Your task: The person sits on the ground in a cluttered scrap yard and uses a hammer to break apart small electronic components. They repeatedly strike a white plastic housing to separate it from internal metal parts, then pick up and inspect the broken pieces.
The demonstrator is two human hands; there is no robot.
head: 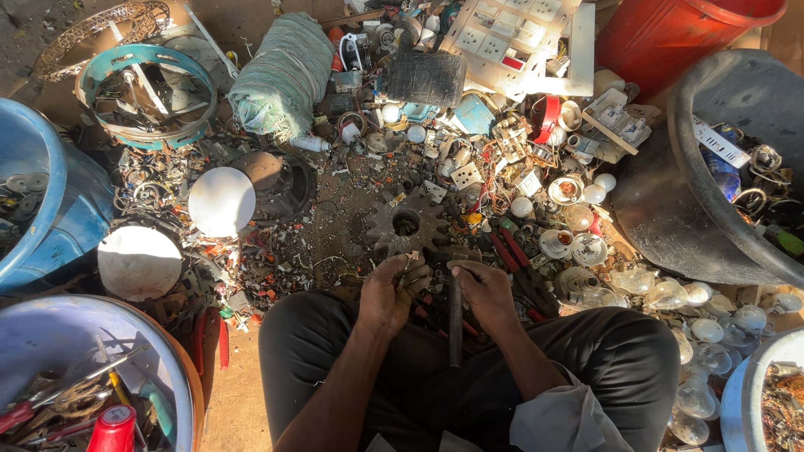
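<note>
The person sits on the floor [239, 393] with knees apart in dark trousers [620, 351]. Between the knees the two hands are close together, nearly touching. The left hand [387, 293] is curled shut around a small scrap part [408, 266] that is too small to make out. The right hand [486, 289] is closed over the top of a hammer [455, 322], whose dark handle hangs straight down toward the lap.

At the near left stands a tub [180, 368] holding screwdrivers and a red can [113, 428]. At the near right a heap of clear light bulbs [695, 326] lies on the floor beside another tub [737, 402] of wire scrap.

Just beyond the hands lies a rusty gear wheel [406, 224], with red-handled pliers [515, 255] just to its right. Left of the gear are two white round lamp covers [222, 201], and a blue bucket [71, 209] stands at the left edge.

Farther off, a litter of broken sockets and switches [469, 167] covers the floor. A large black basin [712, 192] sits at the right, a red bucket [670, 33] behind it. At the far side are a white socket panel [519, 38], a rolled greenish cloth [280, 75] and a teal ring frame [146, 92].
</note>
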